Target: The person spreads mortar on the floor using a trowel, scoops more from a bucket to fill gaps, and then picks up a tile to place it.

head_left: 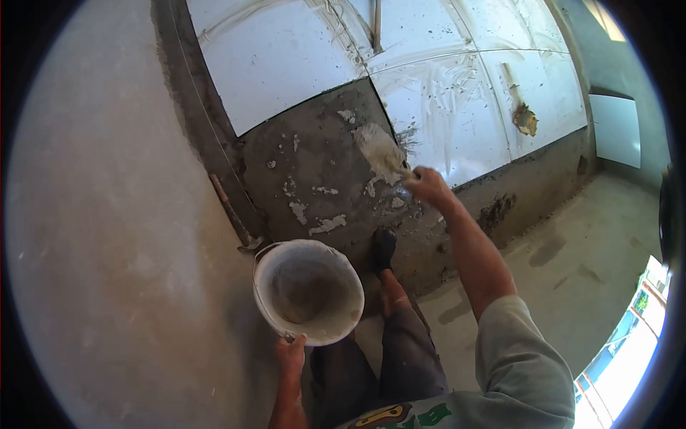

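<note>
Mortar-laden trowel (381,151) in outstretched right hand (427,184)

Right hand (429,184) grips a trowel (381,151) loaded with grey mortar. The blade lies against the bare screed patch (314,157), at the edge of the laid white tiles (286,64). Left hand (291,354) holds a mortar-smeared bucket (309,292) at its near rim, fingers closed. One black shoe (384,247) stands at the patch's lower edge.
</note>
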Demonstrator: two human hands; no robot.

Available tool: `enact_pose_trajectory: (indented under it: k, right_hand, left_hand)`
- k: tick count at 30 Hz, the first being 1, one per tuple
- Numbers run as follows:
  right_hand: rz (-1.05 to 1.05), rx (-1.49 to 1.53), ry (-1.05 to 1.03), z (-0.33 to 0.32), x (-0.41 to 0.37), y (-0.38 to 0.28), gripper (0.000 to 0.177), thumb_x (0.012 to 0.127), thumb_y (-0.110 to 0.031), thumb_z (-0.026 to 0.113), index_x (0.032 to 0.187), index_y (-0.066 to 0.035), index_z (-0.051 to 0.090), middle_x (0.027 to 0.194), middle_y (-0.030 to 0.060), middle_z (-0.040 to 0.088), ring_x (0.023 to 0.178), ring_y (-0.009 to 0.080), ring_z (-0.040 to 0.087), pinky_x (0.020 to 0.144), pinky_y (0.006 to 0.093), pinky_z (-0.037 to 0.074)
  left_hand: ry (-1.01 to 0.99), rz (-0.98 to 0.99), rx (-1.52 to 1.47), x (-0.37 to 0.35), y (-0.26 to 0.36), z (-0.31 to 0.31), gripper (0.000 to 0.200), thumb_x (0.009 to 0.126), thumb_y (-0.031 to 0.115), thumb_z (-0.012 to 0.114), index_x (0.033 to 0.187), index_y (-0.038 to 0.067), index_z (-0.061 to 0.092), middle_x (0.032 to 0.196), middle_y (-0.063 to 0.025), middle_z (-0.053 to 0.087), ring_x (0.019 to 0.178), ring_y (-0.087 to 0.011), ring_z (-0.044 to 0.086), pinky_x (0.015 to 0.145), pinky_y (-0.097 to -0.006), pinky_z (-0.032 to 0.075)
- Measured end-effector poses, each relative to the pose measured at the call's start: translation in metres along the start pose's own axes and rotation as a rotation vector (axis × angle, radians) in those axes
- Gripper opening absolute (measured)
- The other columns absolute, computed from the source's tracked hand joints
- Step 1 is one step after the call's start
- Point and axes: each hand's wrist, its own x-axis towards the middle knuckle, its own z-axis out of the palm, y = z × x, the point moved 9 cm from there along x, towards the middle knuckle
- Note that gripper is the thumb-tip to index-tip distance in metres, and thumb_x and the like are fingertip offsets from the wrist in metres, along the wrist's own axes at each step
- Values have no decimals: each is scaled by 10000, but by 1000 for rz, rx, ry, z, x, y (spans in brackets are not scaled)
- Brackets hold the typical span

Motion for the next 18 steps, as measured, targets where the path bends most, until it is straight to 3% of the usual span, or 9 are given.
enact_pose_trajectory:
  k: [6, 8, 9, 12, 13, 18]
  right_hand:
    - [81, 19, -52, 7, 132, 13, 334, 790, -262, 633, 912, 48, 652, 765, 129, 657, 633, 214, 626, 589, 360, 522]
    - [163, 4, -113, 4, 158, 7, 413, 763, -328, 625, 926, 48, 677, 848, 198, 684, 804, 293, 667, 730, 383, 516]
    - [130, -35, -95, 1, 173, 4, 382, 771, -310, 620, 874, 54, 677, 814, 186, 683, 751, 276, 668, 691, 380, 523]
    - [216, 46, -106, -7, 190, -13, 343, 779, -274, 614, 856, 56, 665, 788, 175, 674, 680, 261, 663, 625, 375, 525]
    - [247, 98, -79, -11, 191, -20, 292, 793, -233, 602, 839, 51, 651, 753, 158, 660, 635, 249, 657, 565, 384, 516]
    - [292, -57, -181, -14, 197, -39, 237, 802, -179, 574, 825, 50, 628, 727, 143, 642, 587, 251, 637, 498, 409, 492]
  left_hand:
    - [40, -199, 44, 5, -37, 34, 257, 719, 127, 694, 884, -58, 625, 825, -74, 666, 758, -119, 584, 694, -300, 475]
    - [22, -242, 26, 6, -51, 46, 258, 714, 133, 698, 876, -56, 631, 814, -75, 668, 753, -119, 590, 690, -302, 476]
    - [2, -284, 19, 5, -61, 52, 259, 709, 140, 701, 867, -54, 636, 803, -77, 671, 748, -120, 596, 687, -303, 477]
    - [-6, -224, 51, 11, -90, 68, 251, 703, 148, 705, 852, -45, 647, 763, -59, 665, 717, -113, 595, 666, -307, 481]
    - [-3, -223, 41, 13, -85, 74, 251, 703, 148, 705, 852, -45, 647, 763, -59, 665, 717, -113, 595, 666, -307, 481]
    - [-45, -162, -1, 13, -60, 94, 231, 702, 160, 710, 804, -42, 660, 744, -52, 672, 687, -105, 595, 646, -315, 487]
